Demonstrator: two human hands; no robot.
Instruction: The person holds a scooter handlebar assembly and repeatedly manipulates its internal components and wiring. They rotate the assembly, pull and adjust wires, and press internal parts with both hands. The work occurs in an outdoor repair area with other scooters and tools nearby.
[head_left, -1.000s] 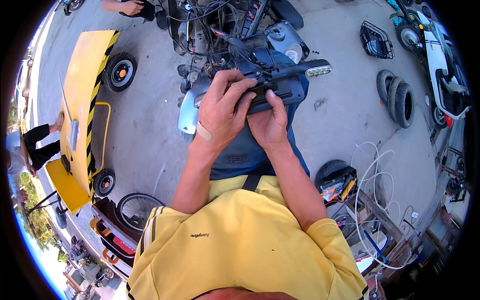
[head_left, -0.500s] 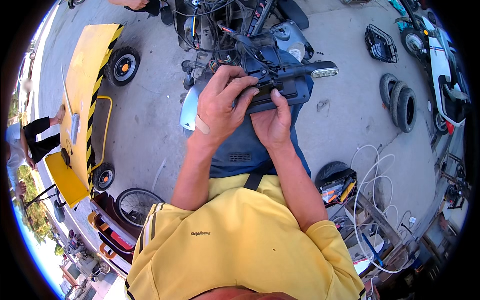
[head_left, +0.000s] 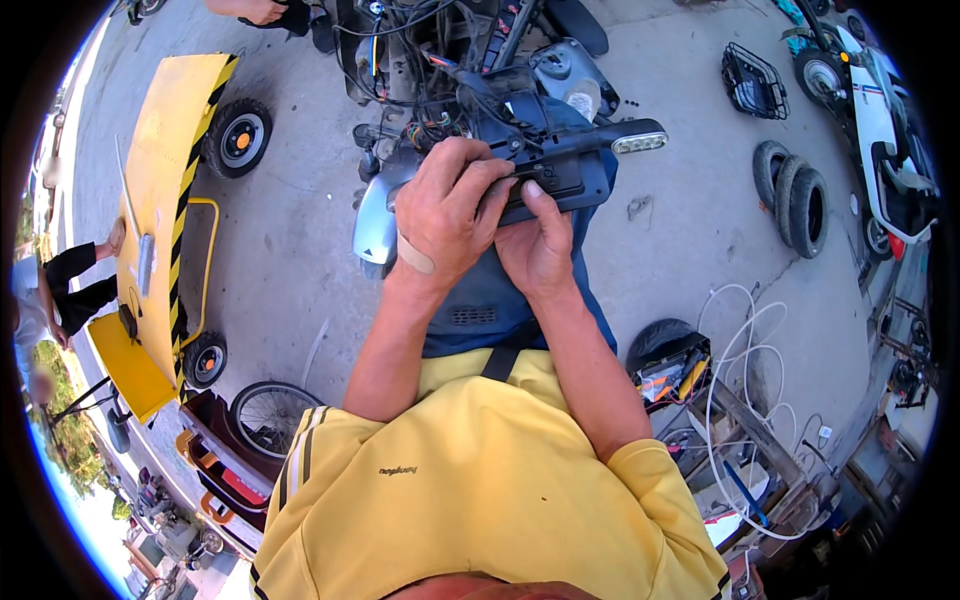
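Note:
A black plastic tail housing (head_left: 572,178) lies across my lap, with a clear-lensed lamp (head_left: 638,144) on a stalk at its right end. From beneath, my right hand (head_left: 537,240) grips its near edge, the thumb laid on top. My left hand (head_left: 442,208), with a tan plaster at the wrist, curls over the housing's left part. Its fingertips pinch together there, and whatever sits between them is hidden. Just beyond are bundled wires (head_left: 435,128) and the stripped frame (head_left: 420,60) of a scooter. A silvery-blue body panel (head_left: 375,215) shows left of my left hand.
On the left stands a yellow cart (head_left: 165,140) with black wheels, a person (head_left: 75,285) beside it. To the right are stacked tyres (head_left: 808,210), a black wire basket (head_left: 755,80) and a white scooter (head_left: 885,140). A tool box (head_left: 680,375) and coiled white hose (head_left: 712,400) lie near my right elbow.
The view has shifted slightly. My left fingers have moved a little over the housing, and my right thumb has slid slightly to the left. Both hands stay on it.

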